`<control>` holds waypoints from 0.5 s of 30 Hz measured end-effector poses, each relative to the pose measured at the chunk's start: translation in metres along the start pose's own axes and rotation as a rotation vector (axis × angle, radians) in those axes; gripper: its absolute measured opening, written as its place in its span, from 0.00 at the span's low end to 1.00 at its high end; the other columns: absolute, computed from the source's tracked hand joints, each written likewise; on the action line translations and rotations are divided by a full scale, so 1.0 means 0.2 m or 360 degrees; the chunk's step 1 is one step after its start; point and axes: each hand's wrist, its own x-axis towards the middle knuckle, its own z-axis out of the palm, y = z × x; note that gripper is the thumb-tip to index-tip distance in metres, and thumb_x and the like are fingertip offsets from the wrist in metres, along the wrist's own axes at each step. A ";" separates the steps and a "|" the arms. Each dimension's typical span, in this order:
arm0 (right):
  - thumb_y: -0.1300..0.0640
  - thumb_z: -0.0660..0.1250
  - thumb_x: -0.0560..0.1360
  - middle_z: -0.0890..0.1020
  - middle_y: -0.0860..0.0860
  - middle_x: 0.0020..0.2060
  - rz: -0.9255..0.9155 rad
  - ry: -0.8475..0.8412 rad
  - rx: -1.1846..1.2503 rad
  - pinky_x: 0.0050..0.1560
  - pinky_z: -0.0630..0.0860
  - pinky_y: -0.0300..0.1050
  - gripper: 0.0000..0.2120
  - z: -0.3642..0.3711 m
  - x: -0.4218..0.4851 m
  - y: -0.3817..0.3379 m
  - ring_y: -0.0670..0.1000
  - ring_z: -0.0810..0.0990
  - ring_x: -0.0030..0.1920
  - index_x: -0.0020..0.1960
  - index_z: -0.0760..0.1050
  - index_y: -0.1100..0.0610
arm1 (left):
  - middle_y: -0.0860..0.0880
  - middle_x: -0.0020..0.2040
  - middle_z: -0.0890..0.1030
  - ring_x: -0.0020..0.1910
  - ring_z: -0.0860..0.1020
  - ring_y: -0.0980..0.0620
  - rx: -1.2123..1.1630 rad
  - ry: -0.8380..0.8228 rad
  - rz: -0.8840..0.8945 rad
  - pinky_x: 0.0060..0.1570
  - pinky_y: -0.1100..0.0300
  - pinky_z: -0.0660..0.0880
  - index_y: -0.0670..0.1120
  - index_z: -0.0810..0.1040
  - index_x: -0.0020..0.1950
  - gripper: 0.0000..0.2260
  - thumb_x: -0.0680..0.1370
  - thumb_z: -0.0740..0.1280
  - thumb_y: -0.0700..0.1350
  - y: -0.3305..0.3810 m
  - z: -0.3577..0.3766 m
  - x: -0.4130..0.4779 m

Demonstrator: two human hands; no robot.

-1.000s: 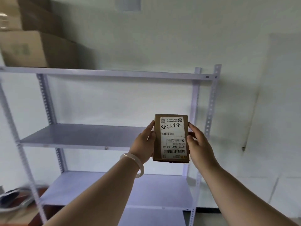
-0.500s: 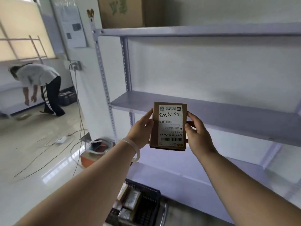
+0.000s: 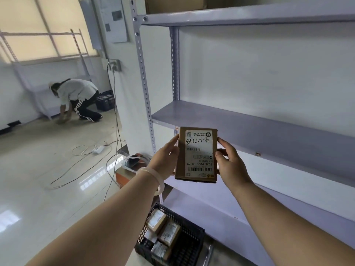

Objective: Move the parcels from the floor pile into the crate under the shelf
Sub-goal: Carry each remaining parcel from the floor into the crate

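Both hands are up at chest height in front of the shelf unit (image 3: pixel 269 131). The parcel (image 3: pixel 197 154) is held between them, upright, with its label facing the wearer and the print upside down.

Left hand (image 3: pixel 165 160): fingers run straight up the parcel's left edge, the palm against its side, gripping it. There's a pale bangle (image 3: pixel 153 177) on that wrist.

Right hand (image 3: pixel 230 164): fingers are curled onto the right edge, pinching it.

The parcel is in the air, not touching any shelf board. The middle board runs just behind it and off past the right hand.

The black mesh crate (image 3: pixel 184 218) sits on the floor well below the hands, under the left forearm at the foot of the shelf. It holds several boxed parcels (image 3: pixel 156 220) lying loose; I can't tell the exact count.

Beyond the left hand there's an orange box (image 3: pixel 123 176) on the floor. Past it are trailing cables (image 3: pixel 92 148) and another person (image 3: pixel 76 98) bent over by the far wall.
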 end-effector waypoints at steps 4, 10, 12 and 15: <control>0.55 0.56 0.80 0.78 0.47 0.56 0.0034 -0.0061 0.0033 0.53 0.80 0.56 0.18 0.06 0.09 0.06 0.50 0.79 0.52 0.68 0.68 0.40 | 0.48 0.59 0.79 0.57 0.79 0.44 0.0076 0.0079 -0.0014 0.53 0.41 0.78 0.71 0.62 0.69 0.21 0.81 0.54 0.48 -0.05 -0.01 0.03; 0.55 0.56 0.81 0.77 0.47 0.55 0.0091 -0.0082 0.0027 0.55 0.79 0.56 0.18 0.15 0.16 0.18 0.50 0.78 0.53 0.69 0.67 0.41 | 0.48 0.56 0.80 0.54 0.80 0.44 0.0025 0.0056 -0.0146 0.49 0.40 0.79 0.67 0.62 0.70 0.21 0.82 0.54 0.46 -0.15 -0.03 0.15; 0.54 0.56 0.81 0.76 0.47 0.56 0.0128 -0.0059 0.0021 0.55 0.79 0.55 0.18 0.18 0.19 0.22 0.50 0.78 0.53 0.69 0.66 0.42 | 0.48 0.53 0.80 0.52 0.80 0.45 0.0042 0.0022 -0.0171 0.48 0.38 0.79 0.67 0.63 0.70 0.20 0.82 0.54 0.46 -0.19 -0.04 0.21; 0.55 0.56 0.81 0.75 0.47 0.55 0.0156 -0.0025 -0.0020 0.52 0.80 0.52 0.18 0.24 0.25 0.27 0.51 0.77 0.53 0.70 0.65 0.43 | 0.51 0.47 0.80 0.47 0.79 0.49 0.0004 -0.0071 -0.0223 0.48 0.40 0.80 0.67 0.63 0.70 0.20 0.82 0.54 0.46 -0.27 -0.06 0.33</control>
